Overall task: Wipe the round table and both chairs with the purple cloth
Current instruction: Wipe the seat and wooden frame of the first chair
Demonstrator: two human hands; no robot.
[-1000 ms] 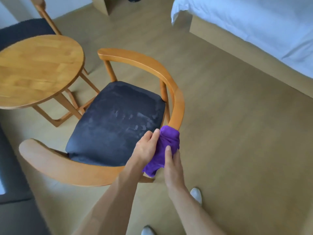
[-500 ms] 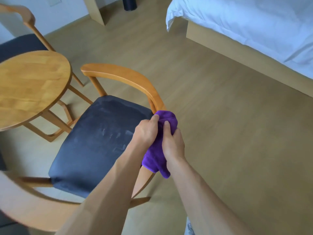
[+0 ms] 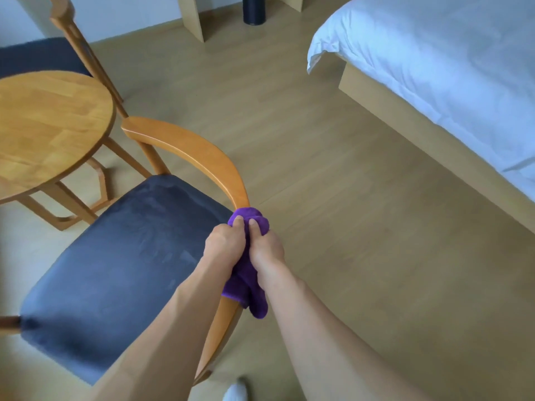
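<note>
Both hands (image 3: 244,246) around purple cloth (image 3: 247,287) on chair rail (image 3: 202,153)

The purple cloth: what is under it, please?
The purple cloth wraps the near chair's curved wooden rail, gripped by the left hand and right hand. The rail shows on both sides; the wrapped stretch is hidden.

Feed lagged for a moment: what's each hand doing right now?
Left hand: grips the purple cloth around the chair's backrest rail.
Right hand: grips the same cloth.
</note>
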